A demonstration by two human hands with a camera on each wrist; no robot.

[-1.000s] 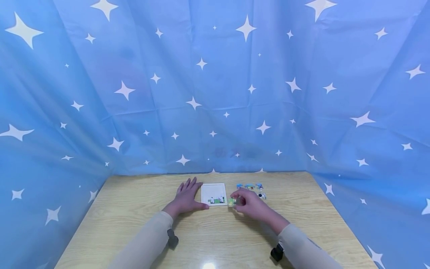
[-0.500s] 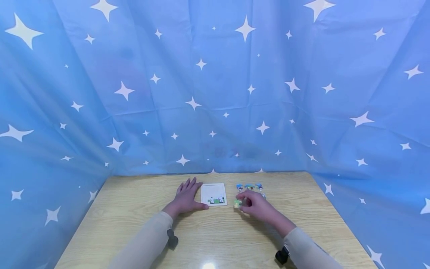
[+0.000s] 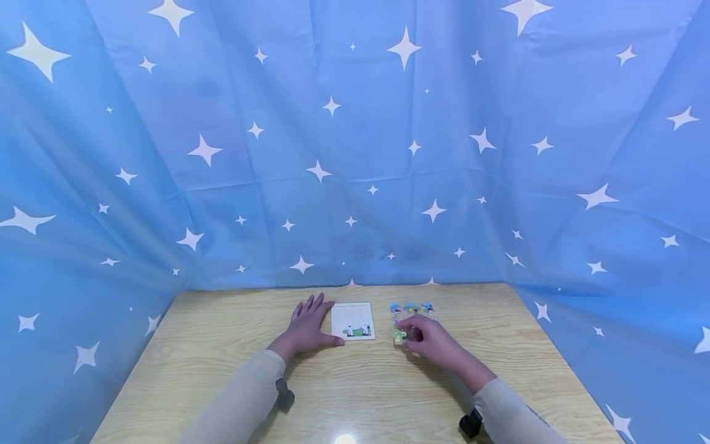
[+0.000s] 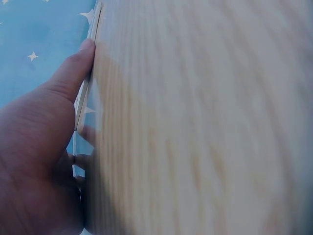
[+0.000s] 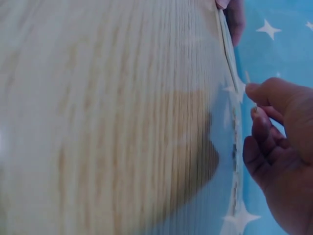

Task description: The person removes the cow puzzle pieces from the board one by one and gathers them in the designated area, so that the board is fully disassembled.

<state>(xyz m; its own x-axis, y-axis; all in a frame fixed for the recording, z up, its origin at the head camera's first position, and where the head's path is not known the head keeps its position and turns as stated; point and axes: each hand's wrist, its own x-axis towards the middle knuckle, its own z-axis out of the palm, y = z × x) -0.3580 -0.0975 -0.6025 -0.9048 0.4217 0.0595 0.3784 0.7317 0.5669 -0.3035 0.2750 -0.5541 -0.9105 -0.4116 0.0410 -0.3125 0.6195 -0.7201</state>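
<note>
A white square puzzle tray (image 3: 352, 313) lies on the table, with a few green, white and black pieces set along its near edge. My left hand (image 3: 306, 325) is spread at the tray's left side, thumb at the near corner and fingertips by the far corner. In the left wrist view the thumb (image 4: 73, 71) lies along the tray's edge. To the right of the tray, my right hand (image 3: 429, 338) pinches a green and yellow puzzle piece (image 3: 399, 337) between thumb and index finger. The right wrist view shows this hand (image 5: 286, 132) side-on, with the piece barely visible.
Several loose puzzle pieces (image 3: 412, 307) lie in rows just beyond my right hand, some partly hidden by it. The wooden table (image 3: 355, 376) ends at the back against a blue curtain (image 3: 355, 154) with white stars.
My right hand has moved to the right, away from the tray, and the green and yellow puzzle piece has moved with it. My left hand and the tray have stayed in place.
</note>
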